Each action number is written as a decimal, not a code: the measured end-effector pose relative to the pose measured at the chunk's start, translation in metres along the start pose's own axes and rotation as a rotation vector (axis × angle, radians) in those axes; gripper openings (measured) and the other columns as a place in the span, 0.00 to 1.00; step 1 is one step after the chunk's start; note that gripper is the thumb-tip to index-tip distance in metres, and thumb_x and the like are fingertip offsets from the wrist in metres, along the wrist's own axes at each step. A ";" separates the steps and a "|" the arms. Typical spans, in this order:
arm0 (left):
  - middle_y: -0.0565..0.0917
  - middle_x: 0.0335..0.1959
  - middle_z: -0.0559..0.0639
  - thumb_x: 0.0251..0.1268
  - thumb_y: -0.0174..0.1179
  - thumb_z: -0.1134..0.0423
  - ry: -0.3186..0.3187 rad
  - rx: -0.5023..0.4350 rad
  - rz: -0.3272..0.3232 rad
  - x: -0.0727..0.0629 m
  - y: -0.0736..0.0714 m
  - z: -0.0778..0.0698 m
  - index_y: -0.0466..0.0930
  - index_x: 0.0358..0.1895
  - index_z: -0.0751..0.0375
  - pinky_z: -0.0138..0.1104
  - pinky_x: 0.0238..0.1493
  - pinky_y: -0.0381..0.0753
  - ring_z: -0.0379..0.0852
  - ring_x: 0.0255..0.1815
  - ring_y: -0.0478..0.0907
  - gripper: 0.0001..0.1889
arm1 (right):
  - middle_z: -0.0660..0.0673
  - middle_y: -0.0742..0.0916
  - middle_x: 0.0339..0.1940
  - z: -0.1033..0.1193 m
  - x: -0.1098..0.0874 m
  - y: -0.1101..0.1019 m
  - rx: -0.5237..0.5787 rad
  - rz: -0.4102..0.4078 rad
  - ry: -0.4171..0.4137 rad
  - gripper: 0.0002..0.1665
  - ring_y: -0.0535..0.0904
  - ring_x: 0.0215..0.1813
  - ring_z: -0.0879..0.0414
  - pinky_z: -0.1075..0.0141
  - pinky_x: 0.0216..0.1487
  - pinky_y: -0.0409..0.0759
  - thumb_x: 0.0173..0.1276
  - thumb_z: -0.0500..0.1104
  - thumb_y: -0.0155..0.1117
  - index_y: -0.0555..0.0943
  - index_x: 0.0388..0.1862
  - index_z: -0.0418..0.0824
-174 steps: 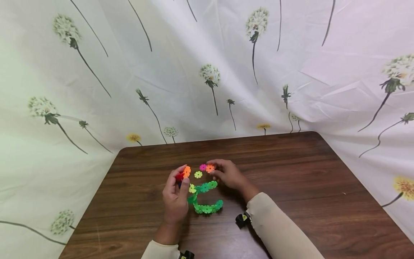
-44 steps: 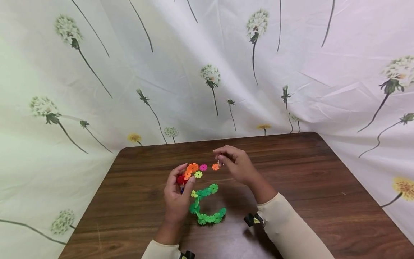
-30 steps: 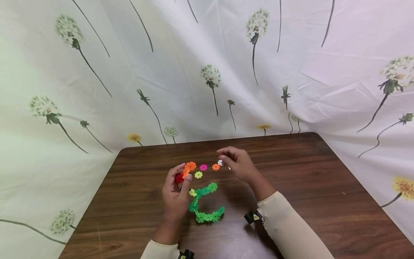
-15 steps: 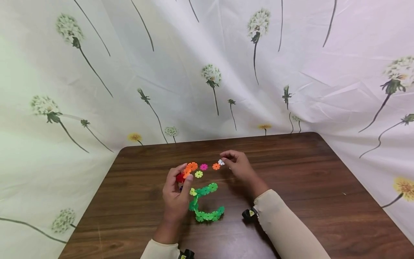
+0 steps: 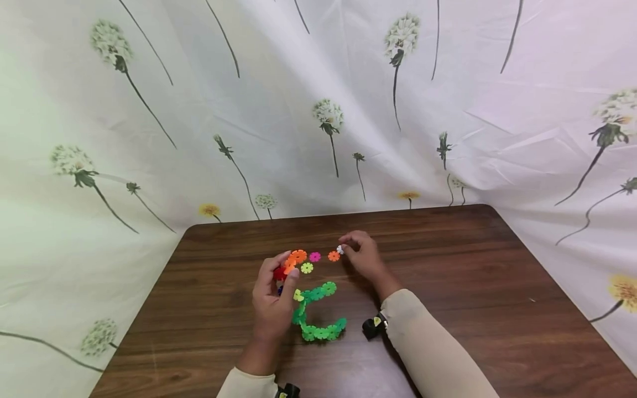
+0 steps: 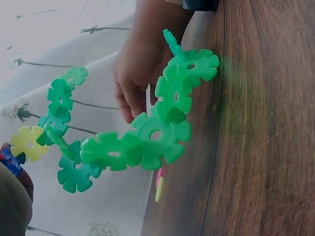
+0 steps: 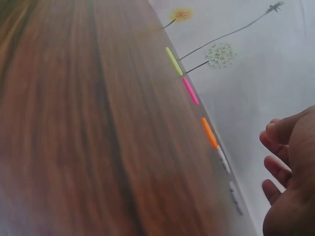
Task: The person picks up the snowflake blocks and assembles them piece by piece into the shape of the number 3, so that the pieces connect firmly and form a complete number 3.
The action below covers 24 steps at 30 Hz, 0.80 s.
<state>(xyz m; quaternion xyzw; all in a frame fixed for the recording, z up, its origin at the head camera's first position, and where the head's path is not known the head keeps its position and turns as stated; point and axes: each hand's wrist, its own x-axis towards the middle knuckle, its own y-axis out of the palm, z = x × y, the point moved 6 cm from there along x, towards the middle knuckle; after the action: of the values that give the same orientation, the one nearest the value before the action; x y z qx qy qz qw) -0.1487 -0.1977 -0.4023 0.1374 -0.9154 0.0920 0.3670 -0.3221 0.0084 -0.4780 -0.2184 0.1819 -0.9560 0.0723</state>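
My left hand (image 5: 272, 296) grips a curved chain of interlocking flower-shaped plastic discs around its red discs (image 5: 280, 273). Beyond the thumb, two orange discs (image 5: 298, 256) form the chain's upper end. The other end runs through a yellow disc (image 6: 29, 143) into a long hook of green discs (image 6: 156, 133), and a blue disc (image 6: 12, 161) shows at the fingers. My right hand (image 5: 367, 257) hovers low over the far table, fingertips overlapping a white disc (image 5: 340, 250) in the head view. Its loosely bent fingers hold nothing in the right wrist view; the white disc (image 7: 224, 160) lies flat.
Loose discs lie on the brown wooden table (image 5: 448, 276): yellow (image 5: 307, 268), pink (image 5: 315, 257) and orange (image 5: 334, 256). A second white disc (image 7: 236, 198) shows in the right wrist view. A dandelion-print cloth (image 5: 278, 110) hangs behind the table.
Since the oldest frame, a second orange disc has joined the chain's upper end. My right hand has shifted right, then come down to the white disc; my left hand has barely moved.
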 end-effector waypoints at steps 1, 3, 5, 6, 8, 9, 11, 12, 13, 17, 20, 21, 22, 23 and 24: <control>0.81 0.52 0.61 0.74 0.62 0.80 0.000 0.000 -0.001 0.000 0.000 0.000 0.79 0.68 0.69 0.22 0.46 0.82 0.38 0.47 0.77 0.21 | 0.35 0.89 0.56 0.000 0.000 0.001 -0.020 0.000 -0.009 0.07 0.82 0.65 0.39 0.45 0.69 0.82 0.75 0.29 0.70 0.90 0.49 0.33; 0.81 0.51 0.61 0.74 0.62 0.81 -0.004 -0.004 -0.001 -0.001 0.001 0.000 0.79 0.68 0.69 0.22 0.46 0.82 0.38 0.47 0.77 0.22 | 0.36 0.89 0.55 -0.001 0.000 0.003 -0.059 0.003 -0.032 0.07 0.81 0.66 0.39 0.43 0.71 0.81 0.74 0.29 0.72 0.90 0.48 0.32; 0.81 0.52 0.61 0.75 0.62 0.81 -0.004 -0.004 0.000 -0.001 0.001 0.000 0.79 0.68 0.69 0.21 0.47 0.82 0.38 0.47 0.77 0.22 | 0.36 0.89 0.55 -0.001 -0.001 0.005 -0.084 0.013 -0.051 0.07 0.81 0.65 0.39 0.42 0.70 0.82 0.73 0.29 0.73 0.90 0.48 0.31; 0.81 0.51 0.61 0.75 0.62 0.81 -0.003 -0.006 -0.001 -0.001 0.001 0.000 0.79 0.68 0.68 0.21 0.47 0.82 0.38 0.47 0.77 0.22 | 0.36 0.89 0.55 -0.001 -0.001 0.005 -0.096 0.018 -0.060 0.08 0.81 0.66 0.39 0.42 0.71 0.81 0.72 0.29 0.73 0.90 0.48 0.31; 0.81 0.52 0.61 0.75 0.62 0.81 0.001 -0.007 -0.002 0.000 0.002 0.000 0.79 0.68 0.69 0.21 0.48 0.83 0.38 0.47 0.78 0.22 | 0.36 0.90 0.55 -0.002 0.000 0.006 -0.127 0.032 -0.072 0.08 0.81 0.68 0.38 0.41 0.74 0.80 0.72 0.30 0.74 0.90 0.48 0.32; 0.81 0.52 0.62 0.75 0.62 0.81 0.010 -0.006 -0.004 0.000 0.002 0.000 0.79 0.68 0.69 0.21 0.48 0.83 0.38 0.48 0.78 0.22 | 0.36 0.90 0.56 -0.002 0.001 0.007 -0.147 0.041 -0.077 0.08 0.80 0.70 0.37 0.41 0.75 0.79 0.72 0.31 0.74 0.90 0.49 0.32; 0.81 0.52 0.61 0.75 0.62 0.80 0.009 -0.007 -0.006 0.000 0.002 0.001 0.79 0.68 0.69 0.21 0.49 0.83 0.38 0.48 0.78 0.21 | 0.37 0.90 0.56 -0.005 0.000 0.009 -0.194 0.070 -0.085 0.08 0.78 0.74 0.36 0.40 0.79 0.76 0.72 0.32 0.75 0.90 0.49 0.34; 0.81 0.52 0.61 0.75 0.62 0.80 0.008 -0.006 -0.007 -0.001 0.002 0.001 0.79 0.68 0.69 0.21 0.49 0.83 0.38 0.48 0.78 0.21 | 0.37 0.91 0.56 -0.006 0.000 0.010 -0.222 0.088 -0.087 0.08 0.77 0.76 0.36 0.39 0.80 0.74 0.72 0.33 0.75 0.90 0.49 0.34; 0.81 0.52 0.61 0.75 0.62 0.80 0.005 -0.006 -0.007 0.000 0.002 0.000 0.79 0.68 0.69 0.21 0.50 0.84 0.38 0.49 0.79 0.21 | 0.37 0.91 0.57 -0.007 0.000 0.011 -0.250 0.106 -0.091 0.09 0.76 0.77 0.35 0.39 0.82 0.72 0.72 0.34 0.75 0.90 0.50 0.35; 0.81 0.53 0.61 0.74 0.63 0.80 -0.003 -0.005 -0.003 0.000 0.002 0.000 0.79 0.67 0.70 0.21 0.53 0.84 0.37 0.51 0.79 0.21 | 0.38 0.90 0.61 -0.011 0.000 0.016 -0.355 0.178 -0.090 0.13 0.72 0.81 0.35 0.33 0.86 0.60 0.74 0.40 0.77 0.90 0.55 0.38; 0.81 0.54 0.61 0.75 0.63 0.80 -0.006 -0.001 -0.005 0.000 0.002 0.000 0.79 0.67 0.70 0.21 0.54 0.84 0.37 0.52 0.80 0.21 | 0.39 0.87 0.67 -0.014 -0.001 0.020 -0.409 0.212 -0.073 0.18 0.67 0.85 0.36 0.29 0.88 0.51 0.75 0.45 0.76 0.90 0.60 0.42; 0.81 0.54 0.61 0.75 0.63 0.80 -0.003 0.000 -0.006 0.000 0.003 0.000 0.79 0.67 0.70 0.21 0.55 0.84 0.37 0.52 0.80 0.21 | 0.39 0.86 0.69 -0.015 -0.001 0.021 -0.421 0.222 -0.063 0.19 0.66 0.86 0.36 0.29 0.88 0.48 0.75 0.47 0.76 0.89 0.62 0.43; 0.81 0.54 0.61 0.75 0.63 0.80 -0.003 0.001 -0.007 0.000 0.003 0.000 0.79 0.68 0.70 0.21 0.55 0.84 0.38 0.52 0.80 0.21 | 0.40 0.84 0.72 -0.016 -0.001 0.022 -0.432 0.230 -0.052 0.21 0.64 0.87 0.37 0.28 0.88 0.46 0.76 0.48 0.76 0.89 0.63 0.44; 0.81 0.54 0.61 0.75 0.63 0.80 -0.003 0.004 -0.008 0.000 0.003 0.000 0.79 0.68 0.69 0.21 0.55 0.84 0.38 0.53 0.80 0.21 | 0.39 0.82 0.74 -0.017 -0.001 0.022 -0.443 0.236 -0.040 0.22 0.62 0.88 0.37 0.28 0.88 0.44 0.76 0.50 0.76 0.89 0.64 0.45; 0.81 0.54 0.61 0.75 0.63 0.80 -0.005 0.004 -0.008 0.000 0.003 0.001 0.79 0.68 0.69 0.21 0.57 0.84 0.38 0.53 0.80 0.21 | 0.40 0.81 0.76 -0.018 0.000 0.022 -0.452 0.240 -0.028 0.22 0.60 0.88 0.37 0.28 0.89 0.42 0.76 0.51 0.75 0.88 0.66 0.47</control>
<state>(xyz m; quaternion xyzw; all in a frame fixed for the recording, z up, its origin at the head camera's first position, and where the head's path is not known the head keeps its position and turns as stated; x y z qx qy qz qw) -0.1505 -0.1950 -0.4030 0.1422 -0.9156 0.0919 0.3647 -0.3281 -0.0067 -0.5014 -0.2192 0.4146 -0.8725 0.1373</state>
